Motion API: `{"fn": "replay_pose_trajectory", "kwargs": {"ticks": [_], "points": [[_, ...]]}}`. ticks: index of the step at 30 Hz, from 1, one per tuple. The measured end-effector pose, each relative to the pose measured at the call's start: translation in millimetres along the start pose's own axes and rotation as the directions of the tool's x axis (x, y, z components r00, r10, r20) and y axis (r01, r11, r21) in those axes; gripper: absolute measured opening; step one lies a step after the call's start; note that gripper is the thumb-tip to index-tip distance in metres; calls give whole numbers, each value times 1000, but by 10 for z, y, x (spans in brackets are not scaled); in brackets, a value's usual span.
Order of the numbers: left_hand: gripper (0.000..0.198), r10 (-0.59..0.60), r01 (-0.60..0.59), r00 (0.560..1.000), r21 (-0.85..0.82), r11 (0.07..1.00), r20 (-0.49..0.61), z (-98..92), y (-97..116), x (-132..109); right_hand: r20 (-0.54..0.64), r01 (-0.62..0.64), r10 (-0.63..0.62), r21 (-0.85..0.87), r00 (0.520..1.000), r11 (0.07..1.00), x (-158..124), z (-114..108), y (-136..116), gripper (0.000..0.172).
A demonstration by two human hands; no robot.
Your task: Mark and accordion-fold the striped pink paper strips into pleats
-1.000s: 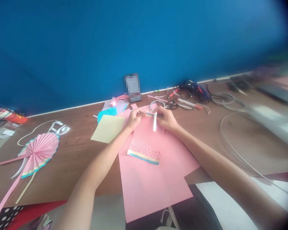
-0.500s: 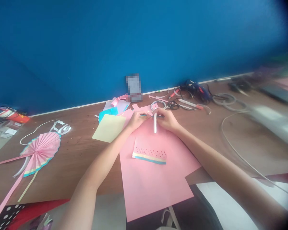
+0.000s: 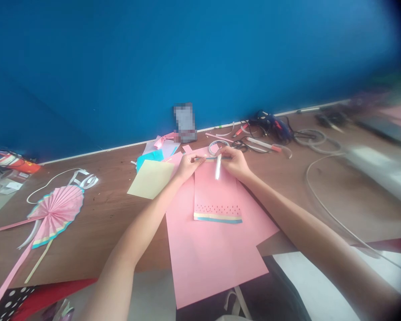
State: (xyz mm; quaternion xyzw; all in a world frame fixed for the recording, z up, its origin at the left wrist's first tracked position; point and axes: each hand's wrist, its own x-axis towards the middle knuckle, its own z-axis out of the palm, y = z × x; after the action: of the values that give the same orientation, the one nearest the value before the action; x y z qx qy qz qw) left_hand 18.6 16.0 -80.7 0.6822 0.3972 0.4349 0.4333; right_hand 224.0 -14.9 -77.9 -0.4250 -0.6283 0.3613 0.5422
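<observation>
A pink paper piece (image 3: 215,189) lies on a larger pink sheet (image 3: 217,263). Its near end carries dark seed-like dots above a pale yellow and a blue stripe. At its far edge, also striped blue, my left hand (image 3: 190,165) pinches the left corner between thumb and fingers. My right hand (image 3: 234,161) is closed around a white pen (image 3: 218,167), which points down toward me over the paper. The fingers of that hand are also at the paper's far right corner; their exact grip there is partly hidden.
A pleated pink paper fan (image 3: 58,211) with paper strips lies at left. Pale yellow (image 3: 150,179) and blue sheets (image 3: 149,157) sit beside my left hand. Behind are a roll of tape (image 3: 217,143), a pixelated phone-like object (image 3: 184,122) against the blue wall, and a cutter (image 3: 262,143).
The small pink paper has shifted right and slightly away from me, now lying straighter. My hands have moved slightly apart, and the pen has tilted a little.
</observation>
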Motion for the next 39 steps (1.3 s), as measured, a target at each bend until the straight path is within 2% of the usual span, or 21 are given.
{"fn": "replay_pose_trajectory", "kwargs": {"ticks": [3, 6, 8, 10, 14, 19, 22, 27, 33, 39], "points": [[33, 12, -12, 1000, -28, 1000, -11, -10, -8, -6, -78, 18, -31, -155, 996, 988, -6, -21, 9, 17], [31, 45, -45, 999, -26, 999, 11, -6, 13, -16, -124, 78, -153, -467, 980, 881, -31, -33, -28, 24], [27, 78, -78, 996, 2, 997, 39, 13, 38, -24, -62, 157, -252, -631, 966, 760, -53, -21, -62, 28], [22, 102, -104, 993, 33, 994, 66, 41, 71, -34, 29, 242, -307, -686, 951, 686, -74, 7, -87, 27], [18, 111, -127, 983, 103, 987, 147, 90, 154, -64, 162, 315, -275, -617, 948, 722, -100, 67, -105, 27], [11, 96, -141, 969, 196, 970, 226, 101, 263, -96, 197, 300, -231, -484, 953, 822, -107, 70, -176, 27], [9, 103, -164, 961, 227, 960, 258, 103, 308, -112, 250, 252, -162, -386, 955, 887, -117, 57, -232, 25], [7, 70, -133, 948, 185, 974, 310, 113, 309, -130, 275, 191, -127, -218, 953, 957, -139, 76, -275, 21], [9, 38, -86, 936, 123, 989, 351, 104, 241, -125, 279, 140, -99, -131, 955, 981, -155, 110, -274, 22], [17, 7, -15, 919, 17, 1000, 394, 66, 202, -76, 255, 119, -119, 17, 960, 993, -112, 142, -205, 16]]}}
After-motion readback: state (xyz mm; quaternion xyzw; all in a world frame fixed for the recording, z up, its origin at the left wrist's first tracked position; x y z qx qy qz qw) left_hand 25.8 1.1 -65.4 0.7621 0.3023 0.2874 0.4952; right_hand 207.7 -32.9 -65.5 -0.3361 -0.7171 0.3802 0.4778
